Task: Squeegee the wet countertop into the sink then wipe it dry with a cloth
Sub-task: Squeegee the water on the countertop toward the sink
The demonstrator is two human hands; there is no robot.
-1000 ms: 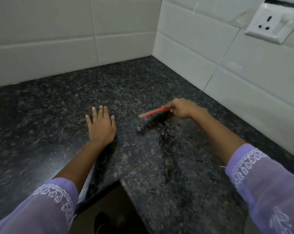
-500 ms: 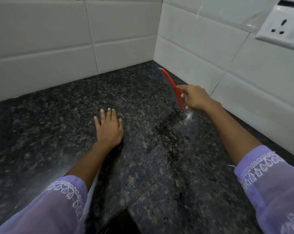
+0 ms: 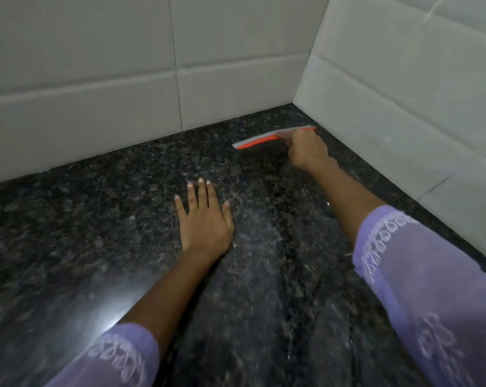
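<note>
A red squeegee [image 3: 264,140] with a pale blade lies crosswise near the far right corner of the dark speckled granite countertop [image 3: 96,219]. My right hand [image 3: 307,150] is shut on its right end. Flat on the stone, closer to me, rests my left hand [image 3: 204,219] with fingers spread and nothing in it. A wet streak [image 3: 286,247] runs along the counter from below the squeegee toward me. No sink or cloth is in view.
White wall tiles [image 3: 96,79] close the back, and more white tiles [image 3: 403,93] close the right side, meeting in a corner just past the squeegee. Both forearms wear lilac embroidered sleeves [image 3: 431,289].
My right hand has carried the squeegee farther back into the corner and turned it from pointing away to lying crosswise. The view has shifted forward; the counter's front edge and wall socket have left the frame.
</note>
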